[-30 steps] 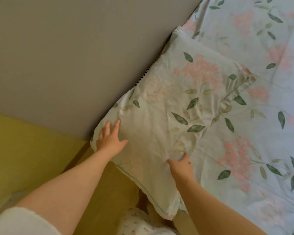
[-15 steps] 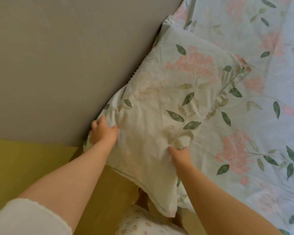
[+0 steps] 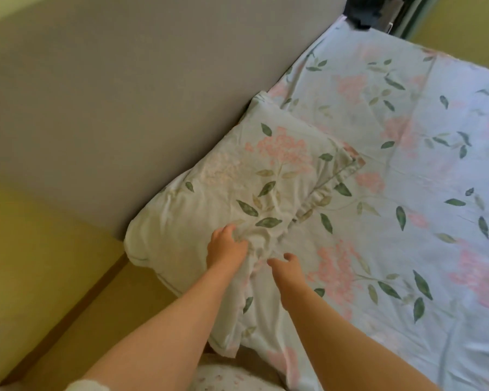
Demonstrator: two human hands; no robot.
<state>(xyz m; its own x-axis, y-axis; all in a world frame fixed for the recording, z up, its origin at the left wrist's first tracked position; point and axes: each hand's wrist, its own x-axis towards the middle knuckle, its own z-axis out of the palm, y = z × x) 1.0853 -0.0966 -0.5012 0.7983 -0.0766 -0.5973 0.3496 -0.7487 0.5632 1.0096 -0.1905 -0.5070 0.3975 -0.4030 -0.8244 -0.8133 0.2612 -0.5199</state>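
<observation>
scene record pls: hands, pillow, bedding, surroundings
left hand: grips bunched fabric near the pillow's near edge
right hand: just beside the left, fingers loosely curled, nothing visibly held
pillow: floral case, creased, lies at the bed's corner against the grey panel
sheet: same pink-and-green floral print, wrinkled, covers the bed
grey panel: runs along the side of the bed where the pillow lies
yellow wall: lower left, beyond the panel
</observation>
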